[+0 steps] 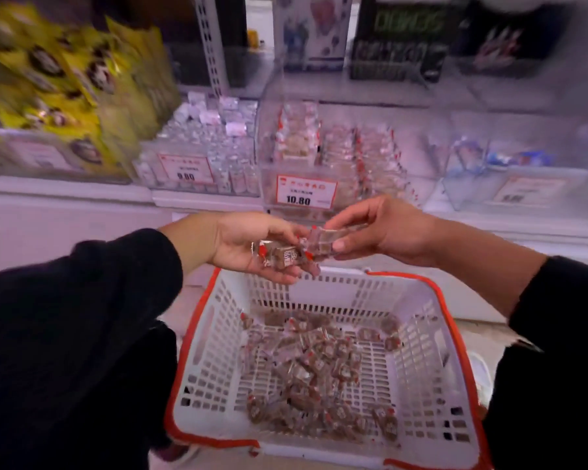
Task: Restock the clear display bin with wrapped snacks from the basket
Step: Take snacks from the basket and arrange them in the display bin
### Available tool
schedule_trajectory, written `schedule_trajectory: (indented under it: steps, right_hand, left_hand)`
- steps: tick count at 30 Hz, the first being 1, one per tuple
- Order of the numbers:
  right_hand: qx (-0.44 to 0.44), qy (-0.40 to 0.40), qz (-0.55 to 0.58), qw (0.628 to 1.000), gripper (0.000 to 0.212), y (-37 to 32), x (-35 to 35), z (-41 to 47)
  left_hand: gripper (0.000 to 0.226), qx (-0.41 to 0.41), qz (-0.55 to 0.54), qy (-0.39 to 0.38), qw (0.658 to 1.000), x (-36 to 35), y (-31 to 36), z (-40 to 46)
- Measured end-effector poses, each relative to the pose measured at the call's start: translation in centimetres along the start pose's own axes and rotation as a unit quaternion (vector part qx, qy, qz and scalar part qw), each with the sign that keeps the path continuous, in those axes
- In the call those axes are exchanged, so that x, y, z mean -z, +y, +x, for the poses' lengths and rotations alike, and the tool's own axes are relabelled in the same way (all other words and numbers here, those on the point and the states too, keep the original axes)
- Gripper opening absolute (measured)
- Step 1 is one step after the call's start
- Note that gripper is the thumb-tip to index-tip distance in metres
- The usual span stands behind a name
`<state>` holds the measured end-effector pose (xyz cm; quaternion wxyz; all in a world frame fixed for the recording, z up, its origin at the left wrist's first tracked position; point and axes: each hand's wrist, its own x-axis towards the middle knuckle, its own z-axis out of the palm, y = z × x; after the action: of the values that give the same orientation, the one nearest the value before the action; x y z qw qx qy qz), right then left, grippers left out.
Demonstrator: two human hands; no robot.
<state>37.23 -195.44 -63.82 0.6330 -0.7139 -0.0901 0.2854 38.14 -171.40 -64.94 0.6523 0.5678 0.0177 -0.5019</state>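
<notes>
A white basket with a red rim [431,337] sits low in front of me, holding several brown wrapped snacks [306,371] on its floor. My left hand [248,245] is palm up above the basket's far edge and cradles wrapped snacks [279,256]. My right hand [384,228] pinches one clear-wrapped snack [326,240] between thumb and fingers, right beside the left hand's snacks. Behind the hands stands the clear display bin [336,154] with a 10.80 price tag [306,191]; rows of the same red-edged snacks stand inside it.
A neighbouring clear bin [201,157] of small white packets with a 9.90 tag stands to the left. Yellow bags [58,83] fill the far left shelf. Another clear bin [510,167] with blue packets lies to the right. A white shelf ledge [65,195] runs below.
</notes>
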Motion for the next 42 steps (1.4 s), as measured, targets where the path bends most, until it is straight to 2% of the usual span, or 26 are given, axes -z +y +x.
schedule_trajectory:
  steps: [5,8,11,16,20,25,29,34,38,41,42]
  right_hand:
    - [0.120,0.029,0.025,0.992,0.034,-4.0,-0.6,-3.2]
    - [0.138,0.048,0.025,0.989,0.036,-4.0,-1.4,-3.8]
    - [0.164,0.069,-0.039,0.983,0.034,-3.6,-1.9,-3.6]
    - [0.196,0.028,-0.049,0.979,0.029,-4.3,-1.8,-3.3]
    - [0.179,0.038,-0.080,0.980,0.045,-5.6,-0.6,-2.9]
    - [0.151,-0.034,-0.159,0.975,0.071,-5.5,-0.6,-3.0]
    - [0.137,-0.031,-0.167,0.976,0.076,-5.3,-0.9,-3.3]
    - [0.125,-0.051,-0.161,0.978,0.069,-5.4,-0.7,-3.5]
    - [0.114,-0.073,-0.140,0.981,0.043,-5.8,-0.4,-3.4]
    - [0.129,-0.058,-0.095,0.985,0.034,-6.5,0.0,-3.5]
    - [0.138,-0.045,-0.082,0.986,0.032,-7.1,0.2,-3.5]
  left_hand:
    - [0.033,-0.076,-0.025,0.043,0.996,-3.8,2.6,-3.9]
    - [0.033,-0.116,-0.100,0.040,0.987,-5.4,2.5,-3.7]
    - [0.035,-0.131,-0.103,0.043,0.985,-6.1,2.8,-2.9]
    - [0.033,-0.142,-0.109,0.041,0.983,-5.5,3.4,-3.0]
    - [0.042,-0.159,-0.099,0.032,0.982,-5.2,4.3,-3.2]
    - [0.038,-0.146,-0.033,-0.005,0.989,-6.7,4.4,-3.4]
    - [0.066,-0.158,0.010,0.051,0.986,-7.4,3.8,-3.1]
    - [0.064,-0.151,0.056,0.040,0.986,-7.4,3.7,-3.6]
    - [0.066,-0.142,0.046,0.027,0.988,-7.5,4.1,-4.1]
    - [0.035,-0.177,0.060,0.034,0.982,-6.6,5.4,-5.1]
    - [0.031,-0.209,0.070,0.079,0.972,-5.9,6.0,-5.4]
